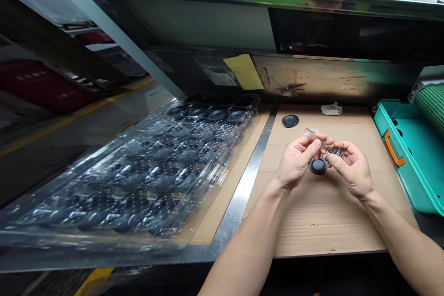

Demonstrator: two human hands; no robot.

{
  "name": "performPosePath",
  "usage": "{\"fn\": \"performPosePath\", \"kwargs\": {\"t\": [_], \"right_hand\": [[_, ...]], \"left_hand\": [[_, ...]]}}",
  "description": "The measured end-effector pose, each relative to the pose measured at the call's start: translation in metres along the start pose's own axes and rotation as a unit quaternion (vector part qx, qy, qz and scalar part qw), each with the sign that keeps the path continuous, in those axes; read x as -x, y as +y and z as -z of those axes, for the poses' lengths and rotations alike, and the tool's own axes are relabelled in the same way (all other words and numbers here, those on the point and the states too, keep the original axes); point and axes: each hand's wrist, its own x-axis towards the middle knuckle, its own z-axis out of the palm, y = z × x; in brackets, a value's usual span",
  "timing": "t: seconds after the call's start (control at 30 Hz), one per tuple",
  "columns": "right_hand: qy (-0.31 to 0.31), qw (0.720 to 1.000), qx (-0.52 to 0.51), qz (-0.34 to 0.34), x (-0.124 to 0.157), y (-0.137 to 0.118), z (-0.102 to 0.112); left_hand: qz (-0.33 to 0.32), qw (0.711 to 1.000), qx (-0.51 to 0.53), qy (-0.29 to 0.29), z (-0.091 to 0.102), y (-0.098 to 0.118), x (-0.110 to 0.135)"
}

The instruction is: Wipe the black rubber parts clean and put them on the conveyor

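My left hand (298, 161) pinches a thin pair of metal tweezers (317, 140) whose tip reaches toward my right hand (351, 169). My right hand's fingers hold a small round metal part (336, 151), partly hidden by them. A dark round rubber disc (318, 165) lies on the cardboard sheet (329, 226) just below my hands, and a second dark disc (290, 120) lies farther back. A pale round item (312, 132) shows behind my left fingers, mostly hidden.
Stacked clear plastic blister trays (138, 171) holding dark discs fill the left, beyond a metal strip (239, 194). A teal bin (412, 148) with an orange handle stands at the right. Crumpled paper (331, 109) lies at the back, below a shelf.
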Motion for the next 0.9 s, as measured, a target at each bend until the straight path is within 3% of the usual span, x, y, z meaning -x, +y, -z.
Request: {"fn": "performPosePath", "kwargs": {"t": [0.17, 0.37, 0.53, 0.67, 0.77, 0.9], "right_hand": [[0.022, 0.998, 0.016, 0.05, 0.001, 0.005, -0.004], [0.058, 0.972, 0.166, 0.155, 0.005, 0.017, -0.001], [0.01, 0.998, 0.053, 0.018, 0.003, 0.003, 0.0], [-0.056, 0.993, -0.061, -0.084, 0.0, -0.006, 0.0], [-0.059, 0.991, -0.076, -0.094, 0.002, -0.006, -0.001], [-0.019, 1.0, -0.006, -0.015, 0.006, 0.0, -0.006]], "left_hand": [[-0.03, 0.996, -0.022, 0.076, -0.006, -0.009, -0.001], [-0.036, 0.992, -0.022, 0.121, -0.013, -0.011, 0.0], [0.007, 0.999, 0.034, 0.021, -0.011, -0.002, 0.003], [0.033, 0.998, 0.031, -0.04, -0.003, 0.002, 0.003], [-0.008, 1.0, -0.019, 0.002, 0.002, -0.005, 0.0], [-0.045, 0.994, -0.056, 0.077, 0.0, -0.016, -0.003]]}}
